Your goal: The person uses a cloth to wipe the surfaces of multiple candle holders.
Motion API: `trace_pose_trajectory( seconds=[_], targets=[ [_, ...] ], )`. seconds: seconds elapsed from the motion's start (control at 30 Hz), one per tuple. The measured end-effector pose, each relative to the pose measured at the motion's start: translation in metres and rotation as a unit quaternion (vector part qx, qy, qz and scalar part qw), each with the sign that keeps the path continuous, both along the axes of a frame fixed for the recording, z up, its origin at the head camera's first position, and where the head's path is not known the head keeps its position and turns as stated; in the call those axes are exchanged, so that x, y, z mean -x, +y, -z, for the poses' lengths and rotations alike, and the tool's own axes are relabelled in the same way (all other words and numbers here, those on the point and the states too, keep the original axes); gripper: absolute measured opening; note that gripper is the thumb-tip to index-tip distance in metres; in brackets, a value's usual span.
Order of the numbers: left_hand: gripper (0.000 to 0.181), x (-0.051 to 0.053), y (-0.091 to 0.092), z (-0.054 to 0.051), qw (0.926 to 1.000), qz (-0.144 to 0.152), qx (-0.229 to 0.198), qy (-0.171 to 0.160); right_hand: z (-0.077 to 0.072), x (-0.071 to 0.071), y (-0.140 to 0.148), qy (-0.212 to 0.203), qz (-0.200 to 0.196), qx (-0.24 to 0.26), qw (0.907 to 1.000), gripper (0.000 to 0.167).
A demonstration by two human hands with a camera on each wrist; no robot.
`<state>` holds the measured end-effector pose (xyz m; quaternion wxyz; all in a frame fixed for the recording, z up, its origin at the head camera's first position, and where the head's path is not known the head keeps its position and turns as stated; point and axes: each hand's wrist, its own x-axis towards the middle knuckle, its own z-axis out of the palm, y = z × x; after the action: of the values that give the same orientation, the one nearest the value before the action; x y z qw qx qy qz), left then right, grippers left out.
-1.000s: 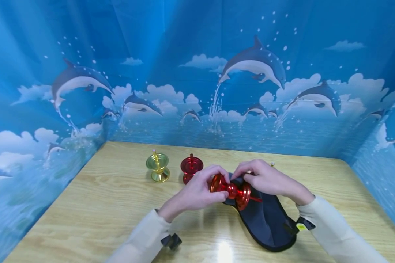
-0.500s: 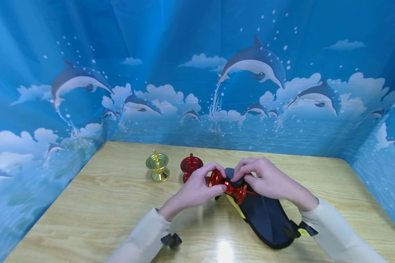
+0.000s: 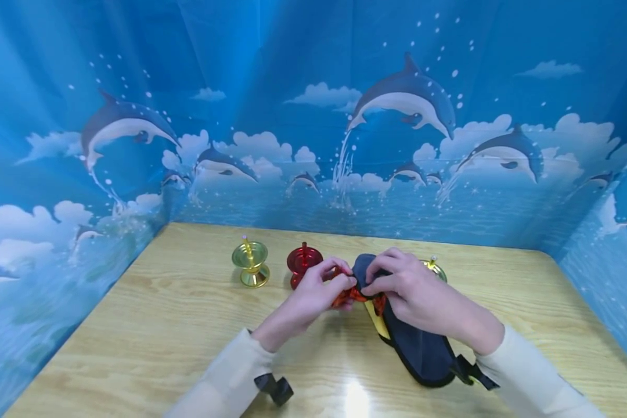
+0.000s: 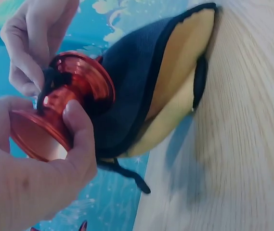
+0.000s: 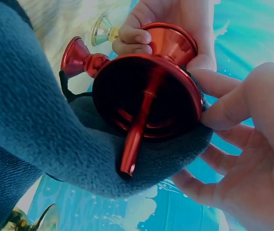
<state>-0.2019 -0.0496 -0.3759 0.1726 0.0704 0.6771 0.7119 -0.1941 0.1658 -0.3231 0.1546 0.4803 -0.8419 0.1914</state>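
No readable text, label, brand, number or sign in view.

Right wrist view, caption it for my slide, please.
Left hand holding a shiny red stemmed cup, right hand pinching dark cloth beside it.

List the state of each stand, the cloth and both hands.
Held red stand: tipped sideways, gripped
Other red stand: upright
Left gold stand: upright
Right gold stand: upright, partly hidden
Dark cloth: bent, yellow side partly showing
Left hand: gripping held red stand
Right hand: pinching dark cloth
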Motion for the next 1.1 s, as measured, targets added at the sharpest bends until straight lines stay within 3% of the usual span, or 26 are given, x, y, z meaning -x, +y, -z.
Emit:
trace_pose_trajectory(
  seconds=[0.17, 0.33, 0.4, 0.57, 0.83, 1.0, 1.1],
  targets=[
    [0.015, -0.001, 0.002, -0.003, 0.9987, -0.013, -0.027, -0.042, 0.0, -0.001, -0.001, 0.0, 0.007, -0.009, 0.9999, 0.044],
    [0.016, -0.002, -0.001, -0.004, 0.9991, -0.009, -0.027, -0.033, -0.002, -0.001, 0.005, -0.038, 0.011, -0.031, 0.9987, 0.027],
    [0.016, -0.002, -0.003, -0.003, 0.9992, -0.004, -0.029, -0.027, -0.001, -0.001, 0.008, -0.042, 0.008, -0.043, 0.9981, 0.03],
    [0.017, -0.002, -0.005, -0.004, 0.9991, 0.009, -0.035, -0.025, 0.005, 0.001, 0.01, -0.009, 0.01, -0.057, 0.9983, 0.054],
    [0.017, -0.001, -0.005, -0.002, 0.9976, 0.016, -0.055, -0.039, 0.016, 0.004, 0.009, 0.058, 0.006, -0.053, 0.9968, 0.066],
    [0.018, -0.001, -0.007, -0.002, 0.9959, 0.023, -0.067, -0.056, 0.019, 0.005, 0.009, 0.076, 0.018, -0.056, 0.9954, 0.066],
    [0.025, 0.0, -0.01, -0.001, 0.9972, 0.044, -0.044, -0.042, 0.019, 0.004, 0.008, 0.073, 0.02, -0.053, 0.9957, 0.064]
  ],
)
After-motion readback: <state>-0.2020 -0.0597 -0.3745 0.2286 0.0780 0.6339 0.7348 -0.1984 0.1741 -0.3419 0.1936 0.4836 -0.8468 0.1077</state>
